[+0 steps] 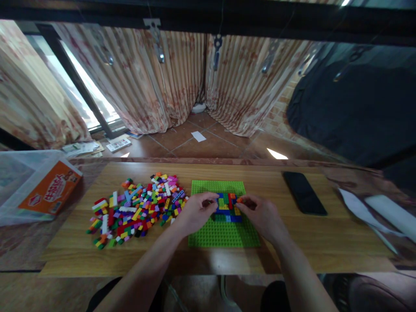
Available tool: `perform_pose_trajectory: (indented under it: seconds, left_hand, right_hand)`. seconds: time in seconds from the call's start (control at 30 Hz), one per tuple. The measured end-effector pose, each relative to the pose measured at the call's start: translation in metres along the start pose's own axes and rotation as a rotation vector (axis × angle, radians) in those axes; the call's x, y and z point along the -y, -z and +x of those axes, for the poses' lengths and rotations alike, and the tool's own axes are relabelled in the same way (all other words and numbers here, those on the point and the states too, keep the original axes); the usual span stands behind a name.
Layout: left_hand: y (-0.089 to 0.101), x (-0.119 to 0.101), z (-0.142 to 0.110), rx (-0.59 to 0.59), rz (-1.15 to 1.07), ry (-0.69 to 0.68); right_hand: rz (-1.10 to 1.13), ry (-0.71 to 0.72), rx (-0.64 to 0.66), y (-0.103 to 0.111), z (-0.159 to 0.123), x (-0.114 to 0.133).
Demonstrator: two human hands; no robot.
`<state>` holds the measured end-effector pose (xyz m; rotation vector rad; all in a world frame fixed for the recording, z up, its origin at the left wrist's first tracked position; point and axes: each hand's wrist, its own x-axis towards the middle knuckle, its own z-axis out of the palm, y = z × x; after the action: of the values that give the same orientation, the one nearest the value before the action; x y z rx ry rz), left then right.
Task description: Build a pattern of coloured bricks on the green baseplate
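A green baseplate (224, 236) lies on the table with a patch of coloured toy bricks (224, 212) built on it, in blue, green, yellow and red. My left hand (197, 212) is at the left edge of this patch, its thumb and forefinger curled close together. What lies between those fingertips, if anything, is hidden. Over the right edge of the patch, my right hand (261, 214) pinches a small orange brick (239, 200). The fingers of both hands cover parts of the built bricks.
A wide pile of loose bricks (130, 212) spreads left of the baseplate. On the right lies a black phone (303, 193), with white papers (360, 208) beyond it. An orange-and-white box (48, 190) stands beside the wooden table's (279, 171) left end.
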<state>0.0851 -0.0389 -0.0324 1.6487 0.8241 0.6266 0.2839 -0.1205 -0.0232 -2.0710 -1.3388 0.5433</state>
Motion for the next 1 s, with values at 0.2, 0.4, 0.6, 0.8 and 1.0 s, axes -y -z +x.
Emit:
perform_pose_trajectory:
  seconds: [0.2, 0.4, 0.6, 0.8, 1.0]
  left_hand:
    - [-0.001, 0.004, 0.001, 0.001, 0.032, -0.010]
    - [0.003, 0.004, 0.001, -0.028, 0.046, 0.000]
    - [0.006, 0.007, 0.002, -0.136, 0.045, -0.007]
    - [0.005, 0.011, 0.002, -0.135, 0.078, -0.020]
    - [0.007, 0.010, 0.000, -0.109, 0.123, -0.032]
  right_hand:
    - [-0.032, -0.025, -0.011, -0.004, 0.002, 0.002]
    - [0.026, 0.019, -0.013, -0.003, 0.001, 0.003]
    - [0.127, 0.147, -0.074, -0.011, -0.001, 0.016]
    - [0.089, 0.318, -0.030, -0.024, -0.001, 0.026]
    - [0.073, 0.300, -0.058, -0.018, 0.000, 0.020]
